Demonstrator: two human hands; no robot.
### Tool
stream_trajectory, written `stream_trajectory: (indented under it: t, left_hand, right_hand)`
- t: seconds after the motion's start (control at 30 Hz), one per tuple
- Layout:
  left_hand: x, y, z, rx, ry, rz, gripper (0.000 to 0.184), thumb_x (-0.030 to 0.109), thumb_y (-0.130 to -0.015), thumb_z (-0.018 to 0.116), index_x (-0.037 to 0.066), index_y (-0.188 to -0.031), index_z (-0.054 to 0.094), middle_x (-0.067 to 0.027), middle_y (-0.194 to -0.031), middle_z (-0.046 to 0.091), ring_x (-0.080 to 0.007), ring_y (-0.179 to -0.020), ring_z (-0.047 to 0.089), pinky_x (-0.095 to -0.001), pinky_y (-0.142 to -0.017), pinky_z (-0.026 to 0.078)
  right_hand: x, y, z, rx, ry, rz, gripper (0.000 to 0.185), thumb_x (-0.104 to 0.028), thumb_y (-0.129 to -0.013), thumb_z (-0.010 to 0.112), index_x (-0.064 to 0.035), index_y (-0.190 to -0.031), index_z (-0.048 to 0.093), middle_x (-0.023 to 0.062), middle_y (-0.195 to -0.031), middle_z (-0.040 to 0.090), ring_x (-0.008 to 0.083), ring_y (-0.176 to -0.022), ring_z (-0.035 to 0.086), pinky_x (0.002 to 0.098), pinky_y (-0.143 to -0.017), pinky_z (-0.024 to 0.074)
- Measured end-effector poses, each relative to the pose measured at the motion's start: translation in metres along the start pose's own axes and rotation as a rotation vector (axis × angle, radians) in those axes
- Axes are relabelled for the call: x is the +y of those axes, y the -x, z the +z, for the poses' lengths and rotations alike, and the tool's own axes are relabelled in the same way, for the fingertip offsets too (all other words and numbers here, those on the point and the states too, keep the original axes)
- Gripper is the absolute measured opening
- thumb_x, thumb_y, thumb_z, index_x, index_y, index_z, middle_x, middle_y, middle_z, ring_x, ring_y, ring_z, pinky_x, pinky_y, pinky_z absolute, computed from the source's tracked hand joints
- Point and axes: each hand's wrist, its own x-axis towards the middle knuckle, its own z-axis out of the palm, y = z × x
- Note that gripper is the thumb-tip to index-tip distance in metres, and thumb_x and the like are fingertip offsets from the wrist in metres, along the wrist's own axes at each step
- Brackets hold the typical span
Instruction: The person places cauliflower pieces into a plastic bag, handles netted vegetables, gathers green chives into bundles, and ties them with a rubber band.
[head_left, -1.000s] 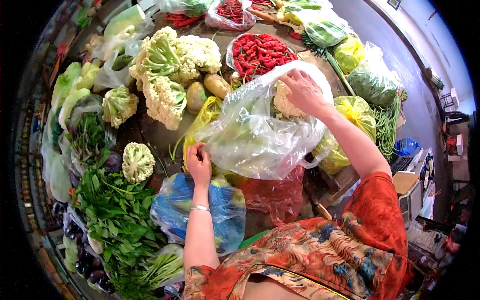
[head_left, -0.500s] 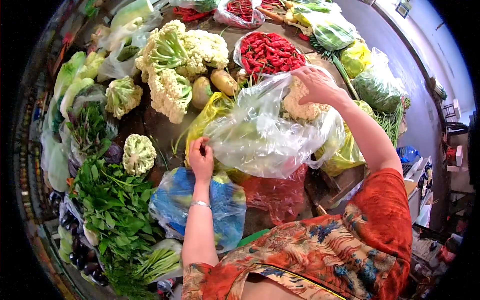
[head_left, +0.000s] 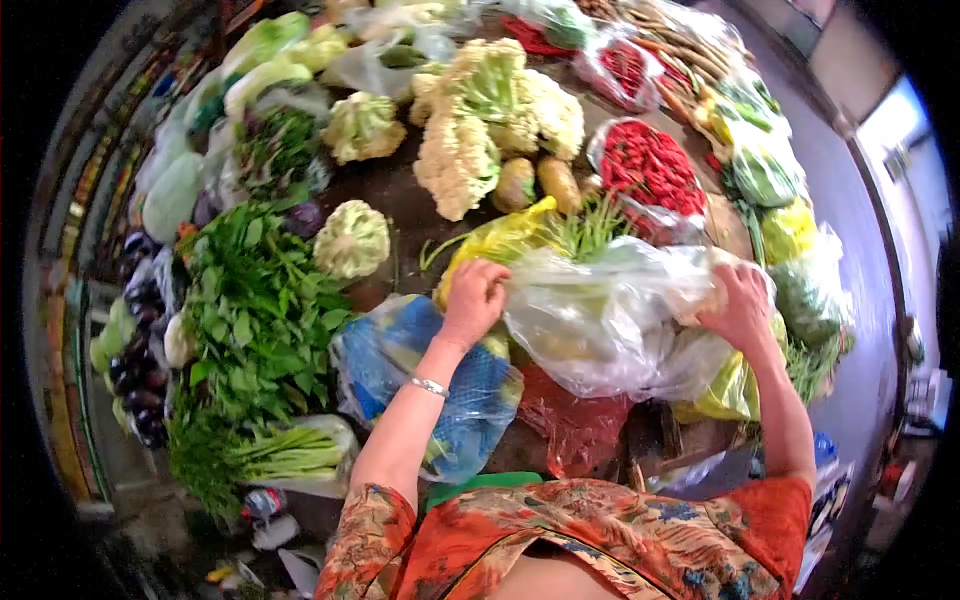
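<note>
While two hands meet its upper edge, a clear plastic bag lies across the produce table

As the upper edge of the clear plastic bag [head_left: 590, 335] runs nearly straight between the left hand [head_left: 476, 296] and the right hand [head_left: 740, 305], the step in hand appears to be spreading or gathering the film. The next move seems to call for a light, even grip at both ends, since thin film slips and folds easily.

The hands are well apart. The left has its fingertips together, apparently pinching the bag's left end; the right rests bent on the other end, and whether it grips the film cannot be told. The bag lies between them on the table [head_left: 400, 192], sagging toward the person. A yellow plastic bag [head_left: 505, 238] lies just beyond the left hand, red chilies [head_left: 652, 168] lie farther off, and a red plastic bag [head_left: 575, 420] lies on the near side.
</note>
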Motion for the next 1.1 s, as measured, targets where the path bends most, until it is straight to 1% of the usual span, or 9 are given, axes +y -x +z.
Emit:
stream_trajectory:
  t: [0.23,0.33,0.47,0.6,0.73,0.83,0.97,1.03,1.1]
  left_hand:
    - [0.07,-0.011,-0.11,0.103,0.556,-0.026,0.017,-0.009,-0.081,0.056,0.002,-0.093,0.063,-0.0042,-0.09,0.059,-0.0121,-0.08,0.056,-0.0256,-0.075,0.047]
    - [0.081,-0.015,-0.154,0.153,0.734,-0.059,0.014,-0.009,-0.086,0.056,0.001,-0.093,0.063,-0.0042,-0.096,0.062,-0.0096,-0.082,0.056,-0.0233,-0.075,0.046]
    - [0.054,-0.025,-0.159,-0.004,0.708,-0.338,0.011,0.0,-0.092,0.058,0.003,-0.101,0.065,-0.0005,-0.092,0.064,-0.0068,-0.082,0.057,-0.0217,-0.075,0.047]
    - [0.008,-0.023,-0.138,-0.202,0.496,-0.47,0.015,0.005,-0.093,0.06,0.005,-0.107,0.065,0.0046,-0.09,0.061,-0.004,-0.08,0.054,-0.0205,-0.072,0.046]
    - [-0.022,-0.039,-0.147,-0.222,0.503,-0.535,0.018,0.006,-0.094,0.059,0.005,-0.112,0.064,0.004,-0.093,0.06,-0.0047,-0.079,0.055,-0.0206,-0.072,0.047]
    - [-0.062,-0.083,-0.16,-0.056,0.27,-0.56,0.033,0.013,-0.091,0.066,0.005,-0.122,0.062,-0.0016,-0.097,0.06,-0.0109,-0.079,0.057,-0.0262,-0.074,0.05]
    - [-0.125,-0.16,-0.165,0.066,-0.311,-0.426,0.069,0.022,-0.085,0.071,0.006,-0.145,0.042,-0.0191,-0.126,0.054,-0.0274,-0.109,0.055,-0.0363,-0.092,0.048]
    - [-0.193,-0.196,-0.159,0.189,-0.513,-0.214,0.087,0.026,-0.082,0.074,0.014,-0.154,0.027,-0.0244,-0.142,0.042,-0.0399,-0.128,0.044,-0.0482,-0.105,0.04]
    - [-0.219,-0.233,-0.156,0.196,-0.598,-0.351,0.096,0.028,-0.082,0.074,0.023,-0.157,0.015,-0.0244,-0.156,0.025,-0.0467,-0.139,0.032,-0.0579,-0.109,0.033]
  right_hand:
    - [-0.028,0.018,-0.063,0.265,-0.222,-0.036,0.066,-0.009,-0.056,0.081,-0.0061,-0.117,0.055,0.013,-0.11,0.058,0.031,-0.106,0.057,0.0412,-0.094,0.0476]
    - [-0.04,0.012,-0.088,0.071,-1.018,0.073,0.068,-0.004,-0.064,0.081,-0.0048,-0.125,0.051,0.0059,-0.111,0.059,0.0148,-0.106,0.058,0.0311,-0.092,0.0498]
    - [-0.054,-0.021,-0.057,-0.139,-1.107,0.209,0.068,-0.011,-0.075,0.082,-0.006,-0.134,0.048,0.0051,-0.101,0.063,0.0142,-0.095,0.062,0.0292,-0.083,0.0528]
    - [-0.039,-0.028,0.072,-0.162,-0.655,-0.137,0.081,-0.03,-0.081,0.08,-0.0081,-0.147,0.039,0.0215,-0.132,0.053,0.0326,-0.118,0.054,0.0452,-0.097,0.0488]
    - [-0.1,-0.008,0.068,-0.17,-0.901,-0.072,0.083,-0.019,-0.077,0.08,-0.003,-0.146,0.037,0.0215,-0.138,0.048,0.036,-0.13,0.043,0.0453,-0.115,0.0278]
    - [-0.099,0.003,0.082,-0.185,-1.145,0.159,0.085,-0.008,-0.071,0.078,-0.0016,-0.145,0.036,0.0202,-0.146,0.037,0.029,-0.132,0.04,0.0408,-0.113,0.0304]
    - [-0.103,0.014,0.079,-0.109,-0.996,0.094,0.084,-0.005,-0.07,0.076,-0.0013,-0.143,0.035,0.017,-0.141,0.04,0.0267,-0.13,0.044,0.0388,-0.111,0.0352]
    - [-0.106,0.014,0.077,-0.134,-1.025,0.141,0.085,-0.004,-0.07,0.077,-0.0013,-0.143,0.034,0.0158,-0.138,0.043,0.0255,-0.128,0.045,0.0388,-0.11,0.0363]
    - [-0.107,0.011,0.075,-0.183,-1.065,0.215,0.086,-0.004,-0.07,0.077,-0.0012,-0.144,0.034,0.0149,-0.137,0.044,0.025,-0.127,0.046,0.0383,-0.109,0.0373]
